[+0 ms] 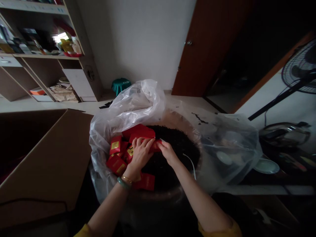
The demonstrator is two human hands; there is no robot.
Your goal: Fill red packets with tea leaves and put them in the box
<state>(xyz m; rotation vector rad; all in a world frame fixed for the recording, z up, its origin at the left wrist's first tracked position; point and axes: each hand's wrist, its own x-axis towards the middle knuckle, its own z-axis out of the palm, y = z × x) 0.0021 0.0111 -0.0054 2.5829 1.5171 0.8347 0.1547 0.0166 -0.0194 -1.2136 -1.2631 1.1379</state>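
Note:
My left hand [142, 152] and my right hand [168, 153] are closed on a red packet [156, 145], one at each end of it. The packet is held above a round container [195, 131] lined with clear plastic and filled with dark loose leaf-like material [177, 141]. Several more red packets [116, 144], some with yellow labels, lie in a heap on its left side, beside and below my left hand. A white strip [191, 163] lies on the dark material to the right. The packet's underside is hidden by my fingers.
A large cardboard box [59, 144] stands open at left. Clear plastic sheeting [227, 148] spreads to the right, near a glass lid [286, 135] and a pale dish [266, 166]. A fan [300, 69] stands at far right. Behind are shelves [49, 59], a green bin [120, 85] and a brown door [207, 49].

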